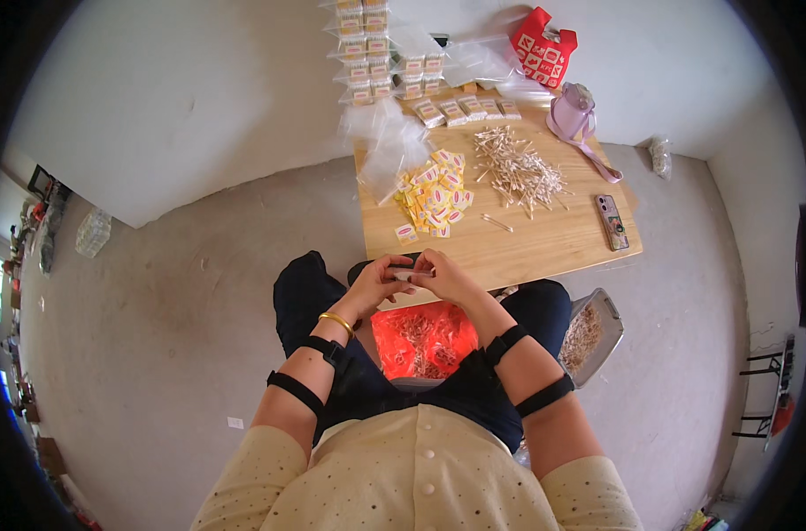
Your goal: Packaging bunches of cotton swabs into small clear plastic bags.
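Observation:
Over my lap, at the table's near edge, both hands are closed around a small clear plastic packet [404, 276]. My left hand [376, 285] grips its left side, and my right hand [447, 279] pinches the right side; fingers partly hide what is inside. Just beyond lies a heap of small yellow and white printed cards [434, 193]. To its right spreads a loose pile of cotton swabs [516, 168], with a couple of single swabs [497, 223] nearer me. Empty clear plastic bags [392, 146] lie at the table's left. Between my legs, a red plastic bag [387, 341] holds more swabs.
Filled swab packs [451, 112] line the wooden table's [544, 252] back, beside stacked packs [365, 57]. A lilac cup with a strap [573, 111], a phone [612, 223] and a red bag [544, 53] stand right. A grey bin [608, 341] of swabs sits by my right leg.

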`<state>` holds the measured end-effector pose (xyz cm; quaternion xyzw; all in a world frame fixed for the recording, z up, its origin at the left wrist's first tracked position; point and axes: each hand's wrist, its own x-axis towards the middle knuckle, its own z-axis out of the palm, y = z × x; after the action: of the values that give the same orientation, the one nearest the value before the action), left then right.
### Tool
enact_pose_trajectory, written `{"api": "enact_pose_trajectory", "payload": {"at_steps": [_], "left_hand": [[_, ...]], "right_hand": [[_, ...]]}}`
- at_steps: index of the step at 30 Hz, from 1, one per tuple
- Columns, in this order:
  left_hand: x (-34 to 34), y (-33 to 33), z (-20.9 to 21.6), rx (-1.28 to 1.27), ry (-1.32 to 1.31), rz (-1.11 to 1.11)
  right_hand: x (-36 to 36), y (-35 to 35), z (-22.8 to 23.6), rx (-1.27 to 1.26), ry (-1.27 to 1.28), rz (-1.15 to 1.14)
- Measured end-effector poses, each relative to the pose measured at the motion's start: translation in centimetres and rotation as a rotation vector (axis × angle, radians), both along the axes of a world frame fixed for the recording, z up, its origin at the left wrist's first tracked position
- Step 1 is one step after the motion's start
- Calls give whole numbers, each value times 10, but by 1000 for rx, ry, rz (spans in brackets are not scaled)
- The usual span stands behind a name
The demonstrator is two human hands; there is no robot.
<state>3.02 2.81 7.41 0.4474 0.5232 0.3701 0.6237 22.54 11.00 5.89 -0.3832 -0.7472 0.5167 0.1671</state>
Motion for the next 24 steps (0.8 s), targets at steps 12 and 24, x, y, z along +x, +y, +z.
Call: {"api": "enact_pose_trajectory", "payload": {"at_steps": [12, 24], "left_hand": [[23, -17, 42, 385, 264, 79], [40, -35, 108, 86, -236, 0]], "right_hand": [[19, -16, 59, -122, 283, -151], [35, -42, 127, -30, 301, -96]]}}
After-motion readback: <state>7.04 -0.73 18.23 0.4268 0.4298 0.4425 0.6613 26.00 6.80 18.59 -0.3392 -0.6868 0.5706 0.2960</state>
